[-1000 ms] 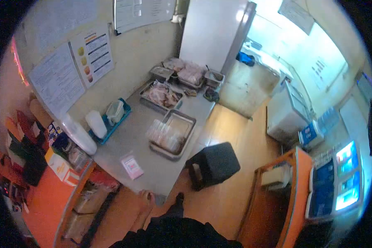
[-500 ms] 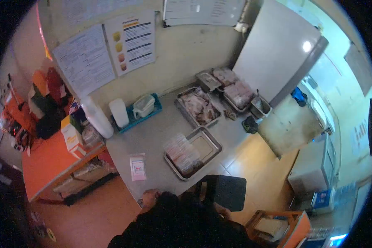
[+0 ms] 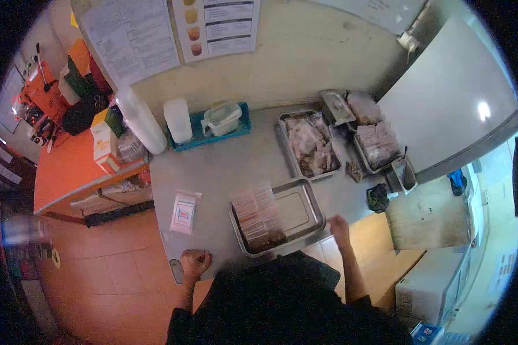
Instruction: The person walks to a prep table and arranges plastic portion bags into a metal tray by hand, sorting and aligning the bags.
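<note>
My left hand (image 3: 195,262) and right hand (image 3: 339,225) are curled, whether empty I can't tell; the metal tray (image 3: 297,210) looks stiff, best held at both ends, its packs (image 3: 256,211) slippery

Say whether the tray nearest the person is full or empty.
Partly full: packs cover the left of the tray, while bare metal shows on its right.

The top edge is cutting off the whiteboard (image 3: 380,10) and the poster (image 3: 227,29). The paper sheet (image 3: 129,43) is bearing print too small to read. Black clothing (image 3: 282,305) is hiding most of the stool (image 3: 327,273) and part of the desk (image 3: 213,167). Whether the right hand (image 3: 339,226) is touching the metal tray (image 3: 299,210), the view is not showing clearly.
</note>
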A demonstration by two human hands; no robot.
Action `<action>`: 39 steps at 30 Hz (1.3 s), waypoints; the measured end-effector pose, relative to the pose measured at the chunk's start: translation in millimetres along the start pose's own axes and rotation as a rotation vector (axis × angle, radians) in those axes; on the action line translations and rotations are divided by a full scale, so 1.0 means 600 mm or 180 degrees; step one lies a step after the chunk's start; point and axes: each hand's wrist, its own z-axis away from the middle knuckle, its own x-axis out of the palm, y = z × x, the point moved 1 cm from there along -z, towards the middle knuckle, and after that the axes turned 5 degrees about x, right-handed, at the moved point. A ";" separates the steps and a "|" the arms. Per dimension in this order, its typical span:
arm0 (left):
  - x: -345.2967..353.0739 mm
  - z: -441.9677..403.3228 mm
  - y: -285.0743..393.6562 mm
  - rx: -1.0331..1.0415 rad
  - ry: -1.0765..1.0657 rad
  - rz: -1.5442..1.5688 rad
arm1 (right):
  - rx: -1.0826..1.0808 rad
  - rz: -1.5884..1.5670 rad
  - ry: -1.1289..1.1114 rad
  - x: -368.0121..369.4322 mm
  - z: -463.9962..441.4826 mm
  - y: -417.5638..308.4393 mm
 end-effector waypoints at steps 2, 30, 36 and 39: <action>-0.007 -0.005 0.020 -0.0074 0.0093 -0.0032 | 0.0235 -0.0143 0.0070 0.006 -0.070 -0.012; 0.086 0.033 0.031 -0.0909 0.1987 -0.0842 | 0.0454 -0.1339 0.0183 -0.086 -0.165 0.050; 0.114 -0.007 0.189 -0.1573 0.1682 0.2044 | 0.0785 -0.0513 -0.0084 -0.161 -0.104 0.037; 0.132 -0.018 0.248 -0.1468 0.1322 0.2281 | 0.0224 0.0511 0.0238 -0.182 -0.100 0.031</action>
